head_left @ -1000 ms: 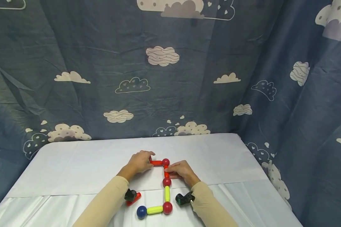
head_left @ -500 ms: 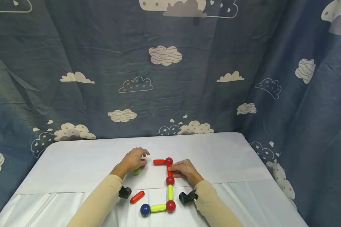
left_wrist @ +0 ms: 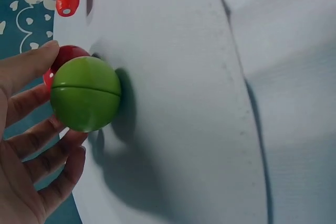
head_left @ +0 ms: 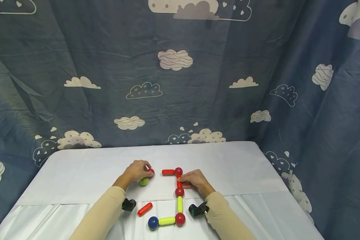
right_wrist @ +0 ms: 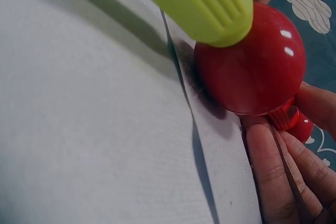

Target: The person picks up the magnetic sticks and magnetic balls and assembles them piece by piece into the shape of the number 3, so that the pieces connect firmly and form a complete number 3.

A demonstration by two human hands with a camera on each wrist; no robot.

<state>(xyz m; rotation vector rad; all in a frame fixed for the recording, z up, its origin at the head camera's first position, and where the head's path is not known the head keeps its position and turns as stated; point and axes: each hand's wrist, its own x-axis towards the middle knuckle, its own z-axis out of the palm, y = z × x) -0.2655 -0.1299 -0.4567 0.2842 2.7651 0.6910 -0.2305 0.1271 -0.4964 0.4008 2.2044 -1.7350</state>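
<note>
My left hand (head_left: 136, 170) holds a red ball (head_left: 151, 172) at the back of the table. A green ball (left_wrist: 86, 95) with a groove round its middle sits against that red ball, on the near side. With thumb and fingers, my right hand (head_left: 195, 180) pinches an upright-running red stick (head_left: 179, 184). That stick joins a far red ball (head_left: 178, 171) to a middle red ball (right_wrist: 252, 61). Another red stick (head_left: 168, 172) points left from the far ball, its free end a short gap from the left hand's ball.
Nearer me the chain runs on through a yellow-green stick (head_left: 180, 204), a red corner ball (head_left: 180, 219), a second yellow-green stick (head_left: 166, 221) and a blue ball (head_left: 153, 223). A loose red stick (head_left: 145, 209) lies left of it on the white-covered table (head_left: 228, 166).
My left hand has left the free end of the far red stick, moved left and taken hold of the red ball beside the green one. The right hand keeps its pinch.
</note>
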